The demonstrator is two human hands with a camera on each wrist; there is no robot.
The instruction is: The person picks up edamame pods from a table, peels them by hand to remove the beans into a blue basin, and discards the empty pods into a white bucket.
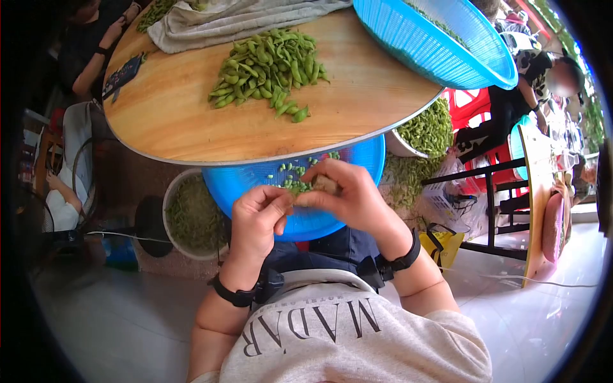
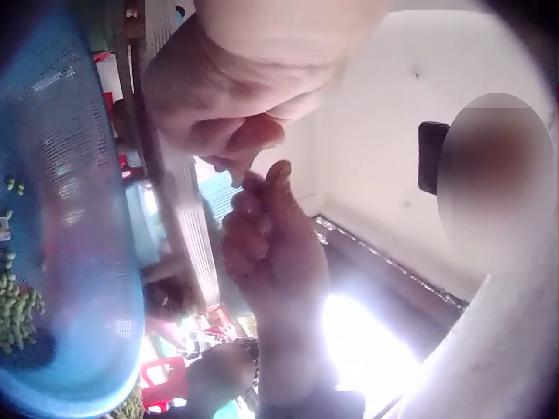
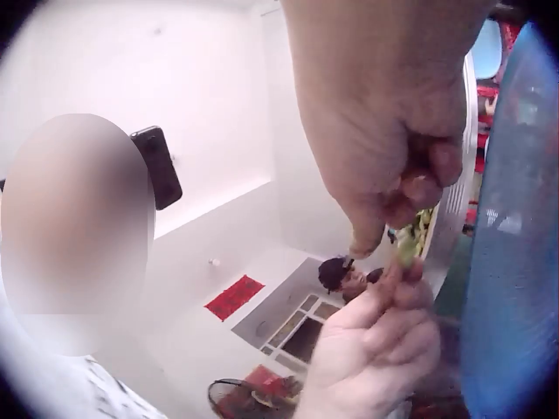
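Observation:
Over a blue basin [image 1: 223,191], my two hands meet at their fingertips. Between thumb and forefinger, my left hand [image 1: 258,214] pinches a small green soybean pod [image 3: 408,254]. My right hand [image 1: 351,195] has curled fingers, with its thumb right at the left fingertips; I cannot tell whether it holds anything. Shelled green beans [image 1: 290,171] lie in the basin below, and also show as a pile in the left wrist view. On the wooden table [image 1: 166,121] beyond the hands is a heap of unshelled soybean pods [image 1: 265,67].
A grey cloth [image 1: 211,25] and a blue basket [image 1: 421,48] sit along the table's far side. Tubs of green pods [image 1: 424,131] and plant scraps [image 1: 195,214] stand on the floor at either side. Other people sit to the left and right.

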